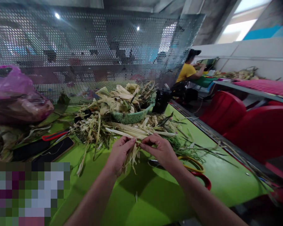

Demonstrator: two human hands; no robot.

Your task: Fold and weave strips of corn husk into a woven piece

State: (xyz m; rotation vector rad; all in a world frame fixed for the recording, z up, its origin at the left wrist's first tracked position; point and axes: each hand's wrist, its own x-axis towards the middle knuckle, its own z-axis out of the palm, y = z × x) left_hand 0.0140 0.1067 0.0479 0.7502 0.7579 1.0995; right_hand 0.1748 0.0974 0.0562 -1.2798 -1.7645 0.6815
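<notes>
1. Left hand (120, 155): thumb and fingers pressed together around pale strips (131, 158), whose ragged ends hang down toward the near side.
2. Right hand (159, 149): thumb and forefinger pinched on the upper end of the same strips, its tips just beside the left thumb; the other fingers are curled in.
3. The strips sit between the two hands, over the middle of the green table (153, 201). Bare tabletop stretches from there to the near side, marked by a small pale scrap (136, 196).
4. Close under the right wrist lie scissors with yellow and red handles (208, 182) – the tightest spot for that arm. Green strings (175, 142) lie just beyond the right hand.
5. On the far side, a heap of dried leaves (91, 128) surrounds a green basket (129, 117) piled with pale husks (122, 95), hemming in the reach forward.
6. To the left: a red-and-black cutter (54, 135), a dark flat slab (55, 150) and a pink plastic bag (21, 103), well apart from the hands.
7. The table's right edge slants away, with red chairs (261, 131) beyond it – a perforated screen (85, 47) stands along the far edge.
</notes>
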